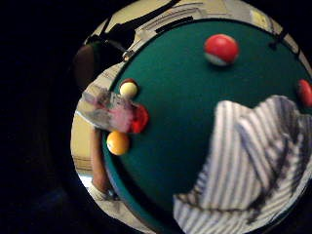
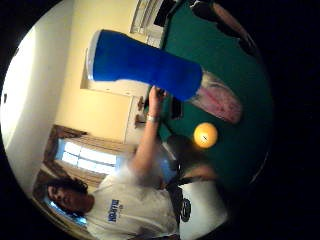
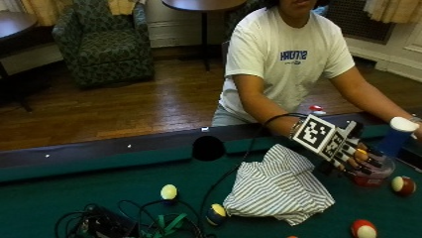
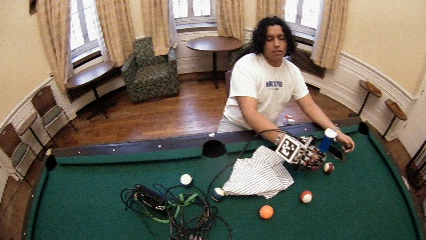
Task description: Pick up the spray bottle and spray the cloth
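Note:
The spray bottle (image 3: 394,141) stands upright on the green felt by the table's near rail; it has a blue body, a white cap and a clear base with reddish liquid (image 3: 370,174). My gloved right hand (image 3: 346,151) is right beside it, fingers (image 3: 362,159) stretched out against the clear base, not curled round it. The thumb side palm view shows the bottle (image 2: 145,62) a short way off the palm. The bare left hand (image 3: 417,130) is at the bottle's top. The striped cloth (image 3: 280,188) lies crumpled on the felt just beside my hand, also seen as the cloth (image 1: 253,161).
Pool balls lie around: a red-and-white one (image 3: 402,185) beside the bottle, another (image 3: 364,229) nearer the table's middle, a yellow one (image 2: 205,135) close by. A tangle of cables (image 3: 131,223) and a side pocket (image 3: 209,148) lie beyond the cloth.

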